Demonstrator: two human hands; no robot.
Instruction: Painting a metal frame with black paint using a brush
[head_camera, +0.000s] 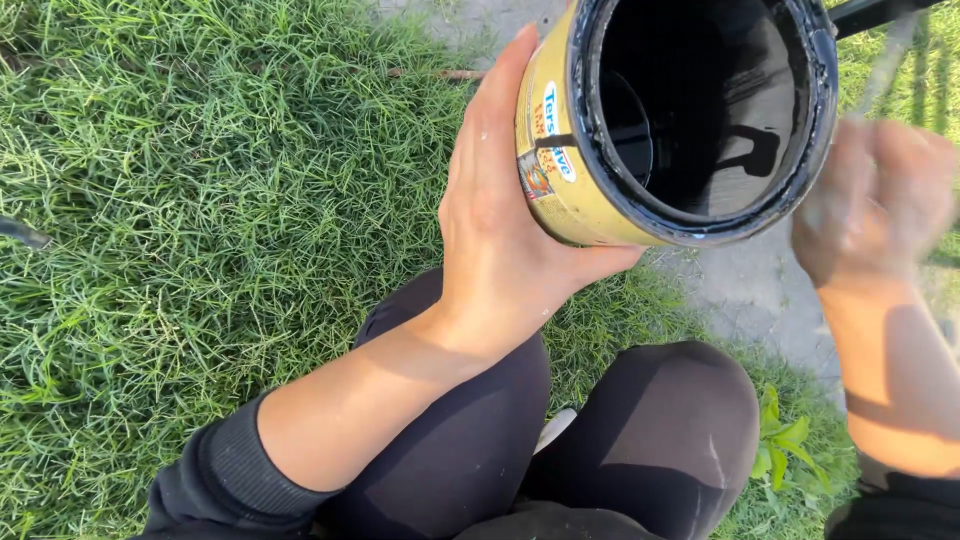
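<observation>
Forearm of the left side comes up from the lower left, its dark sleeve pushed back, and it crosses above the left knee. The left hand (500, 240) stands almost upright with the palm turned to the right. Its fingers (500, 90) are together and lie flat along the yellow side of a paint can (560, 170), while the thumb goes under the bottom edge of the can, so the hand clamps the can from the side and from below. The can is held in the air above the knees (670, 420), tilted so that its open mouth faces the camera. Its rim is black with paint, and the inside is dark and shiny.

The right hand (875, 200) is just beside the right edge of the can, a little lower than the rim. It is blurred, so I cannot tell if its fingers are apart or together. A thin grey stick (885, 60) rises from it, also blurred, and I cannot tell if the hand grips it.

Grass (180, 200) covers the ground on the left, with much open room there. Under the can and to the right lies a bare grey patch of ground (750, 290), and a small green weed (785, 445) grows beside the right knee.
</observation>
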